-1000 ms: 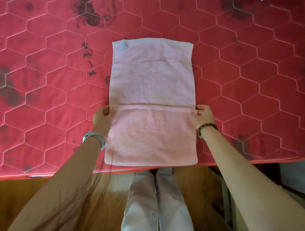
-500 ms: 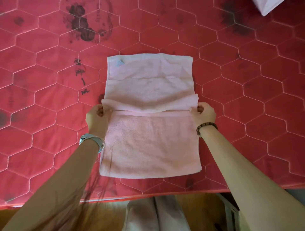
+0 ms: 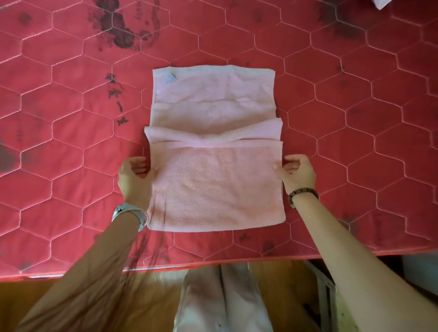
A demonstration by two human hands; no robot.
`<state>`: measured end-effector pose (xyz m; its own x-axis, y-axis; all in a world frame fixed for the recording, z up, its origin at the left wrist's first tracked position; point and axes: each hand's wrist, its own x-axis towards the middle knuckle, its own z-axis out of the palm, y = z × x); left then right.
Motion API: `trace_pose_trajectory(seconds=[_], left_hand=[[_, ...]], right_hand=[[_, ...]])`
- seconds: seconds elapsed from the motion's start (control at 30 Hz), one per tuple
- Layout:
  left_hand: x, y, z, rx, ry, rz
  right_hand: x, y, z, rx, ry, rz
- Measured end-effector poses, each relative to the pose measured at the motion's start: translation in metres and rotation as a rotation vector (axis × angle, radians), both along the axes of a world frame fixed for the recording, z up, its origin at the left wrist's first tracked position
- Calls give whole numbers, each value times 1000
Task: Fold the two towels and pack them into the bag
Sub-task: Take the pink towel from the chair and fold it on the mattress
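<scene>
Two hands pinching opposite side edges of a pink towel (image 3: 214, 184) lying partly folded on a red quilted mattress (image 3: 355, 132): left hand (image 3: 134, 181) at the left edge, right hand (image 3: 299, 174) at the right. Near portion doubled over, loose fold bunched across the middle, far portion flat.

One pink towel (image 3: 216, 147) lies on one red quilted mattress (image 3: 71, 166). Two hands touch it: left hand (image 3: 135, 180) at its left edge, right hand (image 3: 299, 174) at its right. One white corner (image 3: 381, 2) shows far beyond the towel.
</scene>
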<state>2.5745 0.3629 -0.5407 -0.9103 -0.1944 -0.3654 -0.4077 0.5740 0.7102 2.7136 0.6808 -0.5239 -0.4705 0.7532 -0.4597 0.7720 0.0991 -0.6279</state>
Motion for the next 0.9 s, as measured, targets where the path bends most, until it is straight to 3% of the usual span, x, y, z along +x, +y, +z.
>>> trace_pose_trajectory(seconds=[0.27,0.53,0.67,0.9], left_hand=[[55,-25,14,-64,-100,-58],[63,-23,15,21,-157,30],[63,-24,13,13,-181,20],[65,-25,23,44,-198,55]], right_hand=[[55,-31,6,-41,-81,-25],[65,-35,11,29,-146,-39],[67,-35,13,-40,-185,-40],[69,-38,18,-101,11,-46]])
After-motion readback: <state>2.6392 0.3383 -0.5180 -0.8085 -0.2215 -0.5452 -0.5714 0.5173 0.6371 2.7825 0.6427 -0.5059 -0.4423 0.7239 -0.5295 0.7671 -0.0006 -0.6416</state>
